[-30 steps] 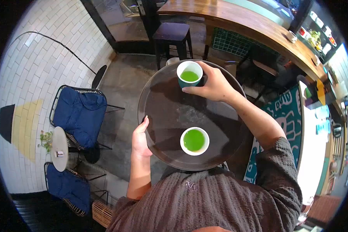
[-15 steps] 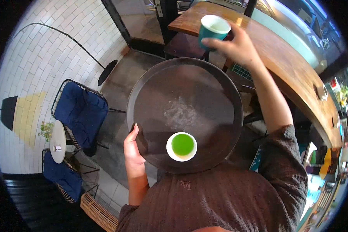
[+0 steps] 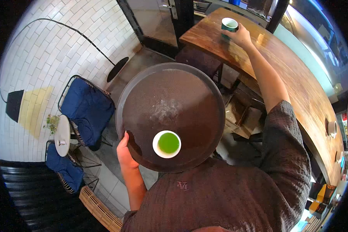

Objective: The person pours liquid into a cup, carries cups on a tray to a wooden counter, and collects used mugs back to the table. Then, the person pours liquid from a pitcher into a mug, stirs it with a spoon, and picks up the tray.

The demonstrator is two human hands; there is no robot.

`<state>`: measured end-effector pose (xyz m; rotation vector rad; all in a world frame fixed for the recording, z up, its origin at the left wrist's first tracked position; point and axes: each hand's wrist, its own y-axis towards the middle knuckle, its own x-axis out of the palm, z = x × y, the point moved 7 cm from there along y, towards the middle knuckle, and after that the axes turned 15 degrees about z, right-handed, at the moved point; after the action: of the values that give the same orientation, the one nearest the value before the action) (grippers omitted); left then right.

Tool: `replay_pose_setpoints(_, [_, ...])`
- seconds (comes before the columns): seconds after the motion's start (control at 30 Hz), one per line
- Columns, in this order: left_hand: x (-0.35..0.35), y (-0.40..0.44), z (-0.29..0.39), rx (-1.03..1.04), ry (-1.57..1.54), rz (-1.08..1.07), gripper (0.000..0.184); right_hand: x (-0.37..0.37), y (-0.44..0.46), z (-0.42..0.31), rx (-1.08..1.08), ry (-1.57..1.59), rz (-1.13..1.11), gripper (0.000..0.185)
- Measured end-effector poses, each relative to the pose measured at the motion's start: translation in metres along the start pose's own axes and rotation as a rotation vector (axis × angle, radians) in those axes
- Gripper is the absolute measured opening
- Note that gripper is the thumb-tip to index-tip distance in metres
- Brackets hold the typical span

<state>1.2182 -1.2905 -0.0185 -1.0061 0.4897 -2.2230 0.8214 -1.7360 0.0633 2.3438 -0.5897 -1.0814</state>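
My left hand [image 3: 127, 152] grips a round dark serving tray [image 3: 189, 104] at its near left edge, thumb on the rim and the other fingers hidden beneath. On the tray's near part stands a white cup [image 3: 166, 144] with bright green liquid in it. A pale, smeared mark shows near the tray's middle. Out to the upper right, my right hand [image 3: 240, 36] is closed around a teal cup [image 3: 229, 25] with a pale inside. That cup is over the far end of the wooden counter [image 3: 286, 65]; whether its base touches the wood I cannot tell.
Stools [image 3: 199, 60] stand under the counter's edge, and white cups [image 3: 331, 128] sit farther along it. To the left are blue-cushioned chairs [image 3: 83, 104], a small round white table [image 3: 62, 133] and a floor lamp's dark base [image 3: 117, 69] near a white brick wall.
My right hand has carried the teal cup farther out, from near the counter's edge to above its top. The tray and white cup have shifted slightly left in view.
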Motion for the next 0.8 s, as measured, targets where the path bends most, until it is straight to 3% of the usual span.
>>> replay_pose_setpoints(0.17, [-0.008, 0.018, 0.015, 0.033, -0.045, 0.077, 0.037, 0.034, 0.014, -0.003, 0.006, -0.001, -0.018, 0.084])
replay_pose_setpoints(0.23, [-0.001, 0.022, 0.019, 0.008, -0.096, -0.022, 0.037, 0.048, 0.021, -0.004, 0.004, -0.028, -0.025, 0.085])
replay_pose_setpoints(0.37, [-0.011, 0.04, 0.024, -0.007, -0.071, 0.012, 0.043, 0.066, 0.029, -0.005, 0.032, -0.044, -0.042, 0.09])
replay_pose_setpoints(0.43, [-0.005, 0.042, 0.026, -0.032, -0.118, -0.099, 0.044, 0.073, 0.034, -0.002, 0.036, -0.034, -0.037, 0.091])
replay_pose_setpoints(0.63, [0.0, 0.052, 0.023, -0.04, -0.115, -0.019, 0.043, 0.079, 0.033, 0.0, 0.062, -0.027, -0.095, 0.096])
replay_pose_setpoints(0.73, [0.001, 0.055, 0.019, -0.038, -0.11, 0.041, 0.042, 0.06, 0.016, -0.017, 0.111, -0.223, -0.069, 0.096])
replay_pose_setpoints(0.8, [0.01, 0.052, 0.016, -0.038, -0.12, 0.045, 0.041, 0.015, -0.001, -0.043, -0.024, -0.058, 0.362, 0.084])
